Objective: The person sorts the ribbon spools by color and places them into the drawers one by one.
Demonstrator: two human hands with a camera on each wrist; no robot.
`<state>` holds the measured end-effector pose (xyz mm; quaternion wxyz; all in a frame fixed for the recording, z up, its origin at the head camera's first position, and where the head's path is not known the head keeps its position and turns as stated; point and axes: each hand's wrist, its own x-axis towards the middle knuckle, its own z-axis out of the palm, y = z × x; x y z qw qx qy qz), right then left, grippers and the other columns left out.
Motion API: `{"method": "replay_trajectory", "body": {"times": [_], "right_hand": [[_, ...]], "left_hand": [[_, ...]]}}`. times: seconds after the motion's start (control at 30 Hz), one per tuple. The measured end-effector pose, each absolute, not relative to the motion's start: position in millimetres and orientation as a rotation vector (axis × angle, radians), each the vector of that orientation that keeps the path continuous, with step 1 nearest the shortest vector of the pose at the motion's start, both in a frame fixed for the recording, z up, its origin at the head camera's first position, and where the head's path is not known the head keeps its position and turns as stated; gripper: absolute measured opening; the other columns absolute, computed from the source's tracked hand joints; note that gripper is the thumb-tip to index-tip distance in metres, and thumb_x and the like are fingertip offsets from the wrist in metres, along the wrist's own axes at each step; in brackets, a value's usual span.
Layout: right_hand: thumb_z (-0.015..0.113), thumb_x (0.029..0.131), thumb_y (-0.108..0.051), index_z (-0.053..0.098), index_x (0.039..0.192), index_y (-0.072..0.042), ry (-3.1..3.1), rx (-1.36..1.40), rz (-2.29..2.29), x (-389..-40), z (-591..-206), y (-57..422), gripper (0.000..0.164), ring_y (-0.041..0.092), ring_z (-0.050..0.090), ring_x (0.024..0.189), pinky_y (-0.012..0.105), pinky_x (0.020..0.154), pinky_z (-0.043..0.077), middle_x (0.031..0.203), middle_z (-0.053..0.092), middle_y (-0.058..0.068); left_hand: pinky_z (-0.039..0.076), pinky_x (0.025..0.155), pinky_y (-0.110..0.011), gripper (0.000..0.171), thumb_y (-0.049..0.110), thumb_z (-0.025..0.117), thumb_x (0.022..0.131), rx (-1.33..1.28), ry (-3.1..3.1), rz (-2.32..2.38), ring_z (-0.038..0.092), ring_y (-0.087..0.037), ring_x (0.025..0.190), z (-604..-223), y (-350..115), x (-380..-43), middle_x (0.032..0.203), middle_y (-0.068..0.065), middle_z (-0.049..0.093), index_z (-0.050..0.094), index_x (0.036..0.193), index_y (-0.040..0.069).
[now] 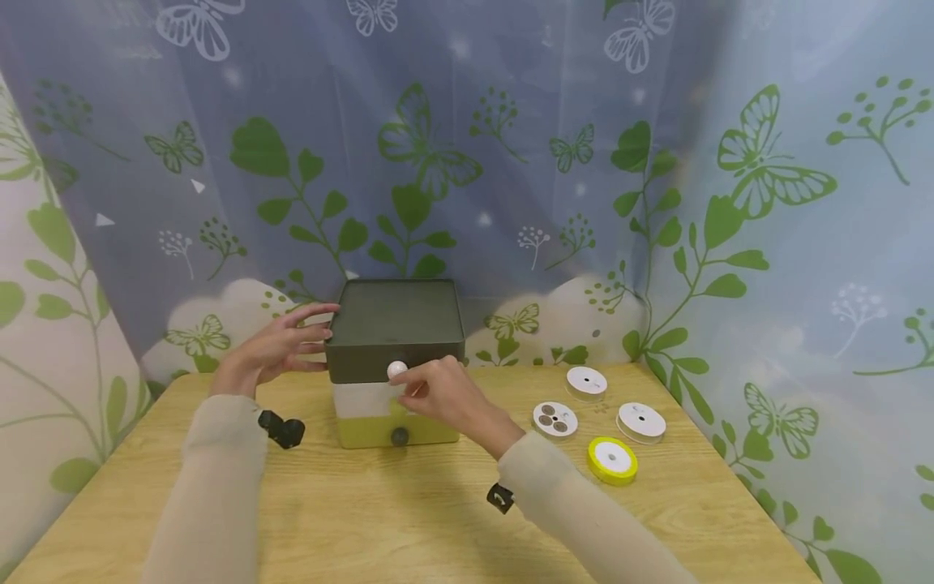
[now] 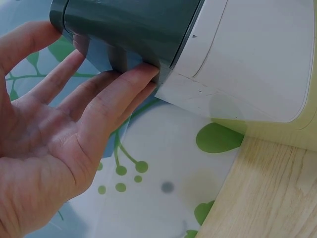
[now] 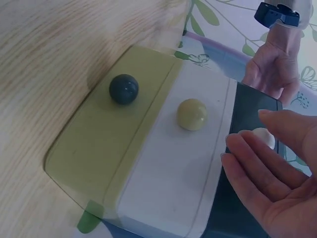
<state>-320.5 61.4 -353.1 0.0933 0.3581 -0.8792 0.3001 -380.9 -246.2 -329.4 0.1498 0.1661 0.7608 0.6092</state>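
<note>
Your sleeves (image 1: 219, 470) reach to dark drawer (image 1: 394, 332), front long left-to-right, white knob (image 1: 397, 369) toward you.
Left hand (image 1: 280, 345) touches it, spread; whether right hand (image 1: 448, 396) pinches knob, I cannot tell.

The boxy dark-green, white and yellow-green drawer unit (image 1: 397, 316) looks like smooth plastic with a soft sheen; its round, dark knob (image 3: 124, 89) is glossy. The pale bench (image 1: 328, 519) has matt wood grain, the butterfly-printed blue curtain (image 1: 511, 211) looks smooth and faintly shiny, and the beige sleeves (image 1: 219, 462) are matt cloth.
</note>
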Motion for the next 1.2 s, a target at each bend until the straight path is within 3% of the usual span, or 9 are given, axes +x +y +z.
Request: {"method": "replay_trajectory", "body": {"times": [0.7,0.9,1.2], "right_hand": [[0.082,0.088,-0.01,0.08,0.114,-0.007,-2.667,1.001,0.817,-337.6,-390.1,56.2,0.026,0.017,0.078,0.082,0.017,0.07,0.059,0.094,0.081,0.01],[0.083,0.088,-0.01,0.081,0.114,-0.008,-2.674,1.01,0.805,-339.7,-394.4,52.6,0.027,0.012,0.076,0.076,0.012,0.064,0.054,0.091,0.081,0.007],[0.082,0.089,-0.012,0.081,0.114,-0.009,-2.673,1.03,0.757,-340.3,-395.0,49.9,0.026,0.005,0.069,0.068,0.01,0.061,0.049,0.086,0.08,0.005]], "left_hand": [[0.053,0.107,-0.052,0.066,0.026,0.056,0.108,0.484,2.201,1.735,0.016,-0.051,0.156,-328.4,-246.2,-380.6,0.173,-0.019,0.003,0.025,0.165,0.013],[0.052,0.108,-0.054,0.066,0.026,0.054,0.109,0.483,2.199,1.729,0.012,-0.054,0.156,-328.7,-245.9,-381.5,0.173,-0.021,0.002,0.023,0.165,0.013],[0.056,0.102,-0.045,0.065,0.026,0.053,0.109,0.501,2.204,1.725,0.01,-0.056,0.155,-328.7,-246.7,-381.0,0.173,-0.021,0.0,0.023,0.165,0.013]]}}
